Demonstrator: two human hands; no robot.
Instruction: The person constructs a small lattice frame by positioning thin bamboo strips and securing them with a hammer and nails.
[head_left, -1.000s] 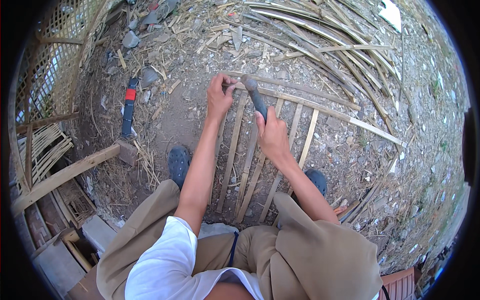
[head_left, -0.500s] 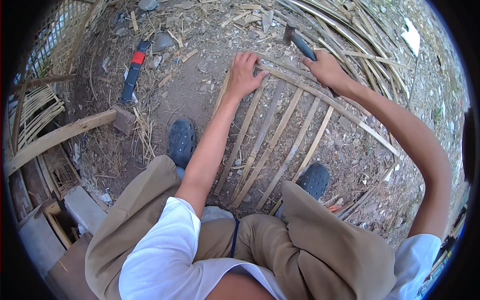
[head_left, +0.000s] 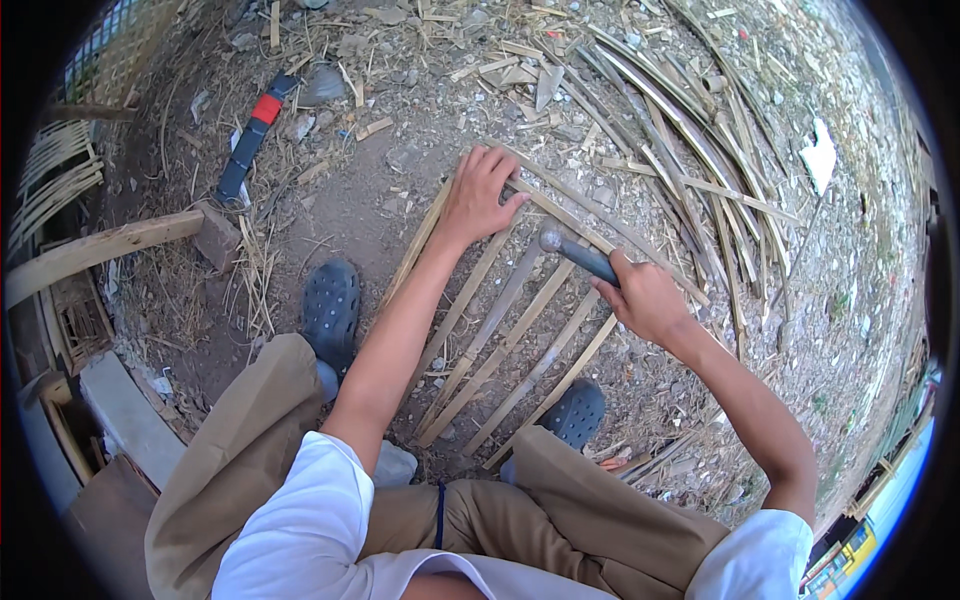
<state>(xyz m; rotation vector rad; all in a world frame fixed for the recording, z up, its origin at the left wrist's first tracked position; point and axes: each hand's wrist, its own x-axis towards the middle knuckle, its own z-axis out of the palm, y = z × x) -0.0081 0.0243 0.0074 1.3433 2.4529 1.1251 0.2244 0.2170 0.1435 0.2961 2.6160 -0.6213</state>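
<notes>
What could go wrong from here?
The left hand is at the end of the wooden crosspiece, close to the head of the hammer in the right hand; a stray swing might hit it. The thin slats lie over littered ground and might shift or crack if struck.

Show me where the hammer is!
In the head view, just right of centre, the hammer is in the right grip, near the wooden slats' upper ends.

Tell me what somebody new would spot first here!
Probably the hammer in the right hand, over the slatted wooden frame in the middle; the left hand is at its far end. Next, maybe the dark bar with a red band, upper left, or the long strips heaped at the upper right.
</notes>
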